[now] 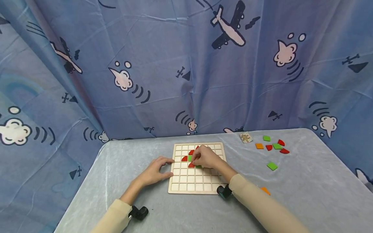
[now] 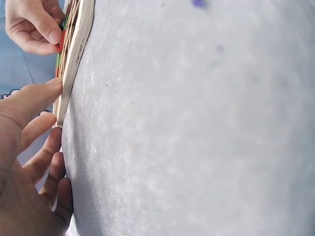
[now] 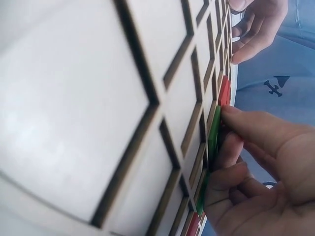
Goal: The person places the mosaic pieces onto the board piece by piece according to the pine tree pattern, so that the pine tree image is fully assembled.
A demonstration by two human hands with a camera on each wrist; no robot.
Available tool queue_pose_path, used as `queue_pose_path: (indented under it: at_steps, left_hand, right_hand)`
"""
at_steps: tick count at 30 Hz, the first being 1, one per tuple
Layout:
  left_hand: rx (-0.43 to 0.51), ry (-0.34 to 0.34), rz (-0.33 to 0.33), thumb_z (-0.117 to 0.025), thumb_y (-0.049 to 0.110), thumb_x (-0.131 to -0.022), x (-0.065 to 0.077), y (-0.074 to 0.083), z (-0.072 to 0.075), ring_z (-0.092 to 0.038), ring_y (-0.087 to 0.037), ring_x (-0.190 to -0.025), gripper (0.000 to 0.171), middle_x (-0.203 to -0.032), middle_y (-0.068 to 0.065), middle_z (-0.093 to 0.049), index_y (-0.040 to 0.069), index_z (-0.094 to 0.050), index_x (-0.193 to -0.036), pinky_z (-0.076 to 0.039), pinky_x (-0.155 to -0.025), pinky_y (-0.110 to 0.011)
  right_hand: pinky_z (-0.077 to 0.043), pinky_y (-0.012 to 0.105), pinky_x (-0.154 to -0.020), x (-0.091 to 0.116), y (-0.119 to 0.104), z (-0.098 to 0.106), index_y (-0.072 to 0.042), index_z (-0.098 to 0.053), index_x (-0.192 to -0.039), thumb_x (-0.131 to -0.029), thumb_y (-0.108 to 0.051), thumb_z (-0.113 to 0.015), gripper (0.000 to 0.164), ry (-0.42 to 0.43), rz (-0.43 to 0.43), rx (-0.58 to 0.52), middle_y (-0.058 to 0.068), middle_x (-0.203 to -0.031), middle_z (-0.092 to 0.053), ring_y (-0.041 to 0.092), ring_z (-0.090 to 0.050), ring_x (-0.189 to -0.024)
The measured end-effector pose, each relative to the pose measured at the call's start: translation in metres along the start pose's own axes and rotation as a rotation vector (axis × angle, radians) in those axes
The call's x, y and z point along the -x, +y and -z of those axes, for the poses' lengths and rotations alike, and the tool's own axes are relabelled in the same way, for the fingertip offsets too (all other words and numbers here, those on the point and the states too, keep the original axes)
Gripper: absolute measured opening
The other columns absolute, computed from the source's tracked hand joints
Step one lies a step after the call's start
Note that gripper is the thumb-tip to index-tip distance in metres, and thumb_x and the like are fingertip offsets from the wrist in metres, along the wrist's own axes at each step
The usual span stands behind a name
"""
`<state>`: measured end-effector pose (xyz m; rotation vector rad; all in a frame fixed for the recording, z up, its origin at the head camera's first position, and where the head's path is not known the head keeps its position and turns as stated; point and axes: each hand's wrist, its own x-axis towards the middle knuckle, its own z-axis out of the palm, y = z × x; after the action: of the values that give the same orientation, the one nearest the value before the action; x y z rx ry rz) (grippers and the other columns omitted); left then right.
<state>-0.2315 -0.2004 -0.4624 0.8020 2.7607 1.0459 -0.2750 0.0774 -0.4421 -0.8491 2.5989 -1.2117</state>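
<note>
A pale wooden grid board [image 1: 198, 193] lies on the grey-covered table. In its upper middle sit several red and green tiles, among them a green square tile [image 1: 190, 158] and a red quarter-circle tile [image 1: 184, 158]. My right hand [image 1: 207, 157] reaches over the board, thumb and bent fingers pinching another red quarter-circle tile [image 3: 224, 92] at the grid, beside a green tile [image 3: 214, 132]. Part of that red tile is hidden by the thumb. At the board's left edge my left hand [image 1: 154, 171] rests with thumb and fingers spread, fingertips right at the rim.
To the right of the board lie loose tiles: an orange square [image 1: 259, 146], a green square [image 1: 272, 166], several red quarter-circles. Behind the right sleeve [image 1: 256, 200] an orange tile [image 1: 265, 191] partly shows. A patterned card [image 1: 246, 137] lies near the blue curtain [image 1: 163, 64].
</note>
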Motion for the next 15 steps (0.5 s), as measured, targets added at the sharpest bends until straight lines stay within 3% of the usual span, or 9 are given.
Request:
queue_pose_path:
  at_steps: [15]
  left_hand:
    - [-0.014,0.003,-0.007,-0.079,0.02,-0.091,-0.0002,-0.0008,-0.0001,-0.056,-0.03,-0.113,0.049,-0.128,-0.009,-0.06,0.006,-0.062,-0.135,-0.044,-0.098,-0.05]
  right_hand:
    - [-0.05,0.03,-0.066,0.0032,0.0047,0.0095,-0.005,-0.076,-0.081,-0.087,-0.001,-0.076,0.008,-0.014,0.023,-0.042,-0.005,-0.074,-0.066,0.011,-0.057,-0.067]
